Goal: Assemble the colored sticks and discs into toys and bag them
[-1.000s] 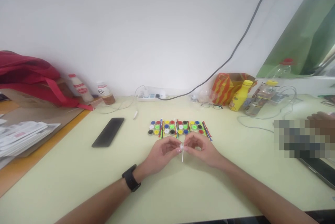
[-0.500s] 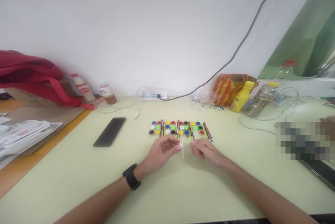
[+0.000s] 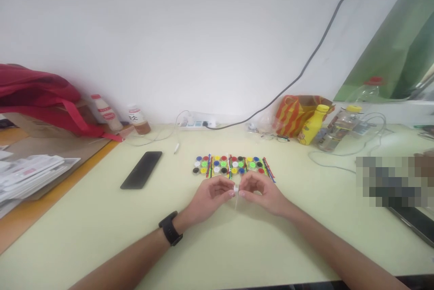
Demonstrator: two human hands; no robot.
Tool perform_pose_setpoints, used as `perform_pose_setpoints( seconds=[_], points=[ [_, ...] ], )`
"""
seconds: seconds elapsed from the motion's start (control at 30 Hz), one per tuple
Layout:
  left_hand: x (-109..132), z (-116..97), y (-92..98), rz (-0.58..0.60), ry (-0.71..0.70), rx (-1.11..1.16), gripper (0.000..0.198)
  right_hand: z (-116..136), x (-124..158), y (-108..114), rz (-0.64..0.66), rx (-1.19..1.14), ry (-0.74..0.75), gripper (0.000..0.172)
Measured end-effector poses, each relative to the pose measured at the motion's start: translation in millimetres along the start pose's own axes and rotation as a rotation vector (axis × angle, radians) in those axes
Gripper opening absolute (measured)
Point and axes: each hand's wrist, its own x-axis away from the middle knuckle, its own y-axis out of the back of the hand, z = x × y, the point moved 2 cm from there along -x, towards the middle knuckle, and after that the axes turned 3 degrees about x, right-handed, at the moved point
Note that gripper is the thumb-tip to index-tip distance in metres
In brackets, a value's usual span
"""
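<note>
My left hand (image 3: 216, 195) pinches a small white cable tie (image 3: 236, 188) between thumb and fingertips. Its thin pale tail hangs below the fingers toward the table. From the other side my right hand (image 3: 262, 193) is closed on the same piece, thumb and forefinger meeting it. How the tie is looped cannot be made out. Just beyond both hands lie rows of small round pots with coloured lids (image 3: 217, 163), in red, blue, green, yellow, black and white. Bundles of coloured cable ties (image 3: 269, 170) lie between and beside the pots, partly hidden by my right hand.
A black phone (image 3: 141, 170) lies to the left, near a stack of papers (image 3: 37, 172) and a red bag (image 3: 37, 86). Bottles, a power strip (image 3: 198, 123), a striped bag (image 3: 293, 111) and a yellow bottle (image 3: 313, 125) line the wall. Another person's hand is blurred at far right.
My right hand has moved left and closed on the white cable tie beside my left hand's fingertips. The left hand has stayed nearly still.
</note>
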Motion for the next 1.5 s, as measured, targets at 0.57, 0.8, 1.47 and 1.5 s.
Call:
perform_pose_setpoints(
  seconds=[0.57, 0.8, 1.47, 1.5],
  points=[
    [-2.0, -3.1, 3.2, 0.009, 0.088, 0.103, 0.032, -15.8, 7.2, 2.2, -0.101, 0.240, 0.127, 0.039],
    [-1.8, 2.1, 5.5, 0.004, 0.087, 0.103, 0.030, -9.9, 1.3, 5.5, -0.024, 0.161, -0.009, 0.066],
    [-0.7, 0.5, 0.9, 0.038, 0.072, 0.079, 0.026, -10.9, -1.6, -6.8, -0.037, 0.023, -0.046, 0.036],
    [-0.3, 0.8, 0.9, 0.024, 0.051, 0.077, 0.025, -10.7, -1.6, -6.7, -0.043, 0.011, -0.055, 0.037]
  ],
)
